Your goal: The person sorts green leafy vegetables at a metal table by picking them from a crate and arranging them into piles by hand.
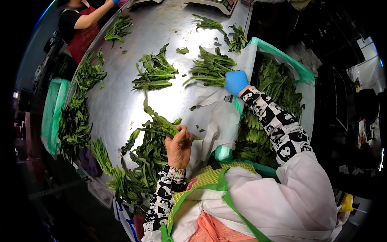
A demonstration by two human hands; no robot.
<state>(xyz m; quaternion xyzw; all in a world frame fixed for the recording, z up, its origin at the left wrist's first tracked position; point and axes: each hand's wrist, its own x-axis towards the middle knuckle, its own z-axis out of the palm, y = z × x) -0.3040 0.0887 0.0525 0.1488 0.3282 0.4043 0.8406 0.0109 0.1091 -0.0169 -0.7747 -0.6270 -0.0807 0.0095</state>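
My bare left hand pinches a long green leaf between thumb and fingers. Below and beside it lies a loose heap of leafy greens on the metal table. My right hand, in a blue glove, closes around the stem ends of a bunch of leafy greens; its fingertips are hidden. That bunch lies with its leaves towards the left, at the edge of the table. A second bunch rests on the metal to its left.
A lined crate filled with leafy greens stands at the table's right side. More greens line the left edge, beside a green plastic bag. Weighing scales sit at the far end. A person in a red apron stands at far left.
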